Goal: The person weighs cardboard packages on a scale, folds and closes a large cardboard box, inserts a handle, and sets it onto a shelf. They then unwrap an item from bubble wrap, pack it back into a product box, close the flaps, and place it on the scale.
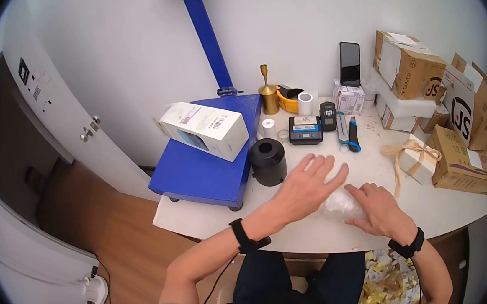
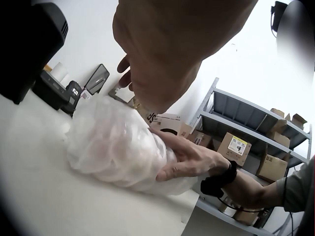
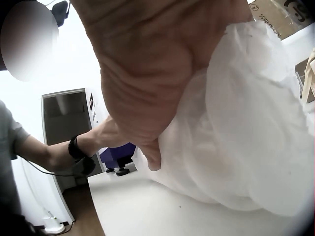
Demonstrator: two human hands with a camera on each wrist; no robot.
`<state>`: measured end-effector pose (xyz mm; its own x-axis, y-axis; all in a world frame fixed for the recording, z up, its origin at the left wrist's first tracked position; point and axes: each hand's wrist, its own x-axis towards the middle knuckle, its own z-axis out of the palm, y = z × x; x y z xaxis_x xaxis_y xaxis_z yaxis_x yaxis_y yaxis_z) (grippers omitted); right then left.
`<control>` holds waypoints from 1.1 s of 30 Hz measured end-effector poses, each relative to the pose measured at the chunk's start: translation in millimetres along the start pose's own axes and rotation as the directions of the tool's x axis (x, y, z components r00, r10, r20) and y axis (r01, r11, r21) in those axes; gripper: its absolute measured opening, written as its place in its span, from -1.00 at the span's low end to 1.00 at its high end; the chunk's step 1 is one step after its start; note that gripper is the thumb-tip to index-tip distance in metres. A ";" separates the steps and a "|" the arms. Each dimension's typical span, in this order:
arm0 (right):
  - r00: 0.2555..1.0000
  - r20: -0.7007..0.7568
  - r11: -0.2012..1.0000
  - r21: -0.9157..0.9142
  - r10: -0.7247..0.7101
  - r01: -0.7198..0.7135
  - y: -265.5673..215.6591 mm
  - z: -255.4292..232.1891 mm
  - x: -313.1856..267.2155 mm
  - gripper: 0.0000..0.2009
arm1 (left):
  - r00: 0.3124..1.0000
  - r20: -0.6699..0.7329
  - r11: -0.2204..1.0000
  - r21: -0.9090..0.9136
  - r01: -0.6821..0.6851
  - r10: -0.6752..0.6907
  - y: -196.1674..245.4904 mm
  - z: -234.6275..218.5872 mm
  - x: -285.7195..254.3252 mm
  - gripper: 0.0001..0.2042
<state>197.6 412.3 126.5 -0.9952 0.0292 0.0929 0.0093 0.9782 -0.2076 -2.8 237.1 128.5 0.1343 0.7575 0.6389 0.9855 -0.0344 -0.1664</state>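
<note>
A bundle in translucent white plastic wrap (image 1: 341, 206) lies on the table between the hands; its contents are blurred pink and white shapes in the left wrist view (image 2: 115, 145). My right hand (image 1: 382, 211) grips its right end, thumb on the near side and fingers over the top, as the left wrist view shows of the right hand (image 2: 189, 158). Spread above the bundle's left side are the fingers of my left hand (image 1: 306, 188); whether they touch the wrap cannot be told. In the right wrist view the right palm (image 3: 142, 73) covers part of the wrap (image 3: 256, 123).
A black cylinder (image 1: 268, 162) stands left of the left hand, beside a blue scale (image 1: 199, 174) bearing a white box (image 1: 207, 127). Behind are a black device (image 1: 305, 131), cutters (image 1: 353, 134) and a phone (image 1: 349, 63). Cartons (image 1: 465, 163) and a ribboned box (image 1: 418, 158) stand right.
</note>
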 end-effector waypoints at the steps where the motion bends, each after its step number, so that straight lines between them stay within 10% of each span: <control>1: 1.000 -0.013 1.000 -0.002 -0.020 0.020 -0.8 1.2 -2.4 -0.24 | 0.997 -0.074 0.999 0.024 0.028 -0.026 -14.2 -25.1 3.7 -0.44; 7: 0.999 -0.041 1.000 -0.014 0.009 -0.009 -4.4 2.9 -7.1 -0.24 | 0.784 -0.076 0.732 0.315 0.604 -0.616 -139.0 -120.1 8.9 -0.43; 9: 1.000 -0.028 1.000 -0.002 0.013 -0.013 -8.1 -1.6 -6.1 -0.26 | 0.445 0.164 0.468 0.449 0.761 -0.881 -166.0 -118.2 1.9 -0.26; 12: 0.999 -0.022 1.000 0.011 0.024 -0.023 -7.7 -3.5 -6.8 -0.28 | 0.251 0.332 0.398 0.521 0.755 -0.909 -188.2 -103.7 -12.2 -0.16; 14: 0.999 -0.033 0.999 0.026 0.031 -0.030 -5.7 -3.2 -8.1 -0.28 | 0.267 0.323 0.395 0.443 0.805 -0.908 -193.0 -112.8 -23.1 -0.24; 16: 0.998 -0.045 0.999 0.020 0.035 -0.034 -5.9 0.4 -11.8 -0.29 | 0.451 0.478 0.601 0.223 0.768 -0.754 -210.6 -126.0 -45.7 -0.27; 21: 0.998 -0.050 0.999 0.024 0.038 -0.036 -4.0 3.9 -10.4 -0.28 | 0.512 0.331 0.569 0.101 0.816 -0.793 -210.2 -166.0 -87.9 -0.31; 24: 0.999 -0.038 0.999 0.022 0.037 -0.037 -3.4 3.6 -7.2 -0.28 | 0.316 0.164 0.347 0.216 0.913 -0.935 -202.5 -172.5 -100.0 -0.06; 27: 0.999 -0.029 1.000 0.007 0.022 -0.022 -1.4 2.0 -6.4 -0.28 | 0.192 0.314 0.262 0.198 0.945 -0.930 -210.8 -176.3 -113.4 0.08; 33: 0.997 -0.079 1.000 -0.008 0.025 -0.026 -4.6 5.4 -13.6 -0.29 | 0.324 0.174 0.307 -0.118 0.944 -0.930 -181.1 -205.9 -112.8 -0.02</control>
<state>210.5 406.4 121.0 -0.9839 0.0700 0.1646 0.0358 0.9788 -0.2018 -175.0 23.7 241.2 -0.8911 0.3905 0.2311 0.4414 0.6281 0.6408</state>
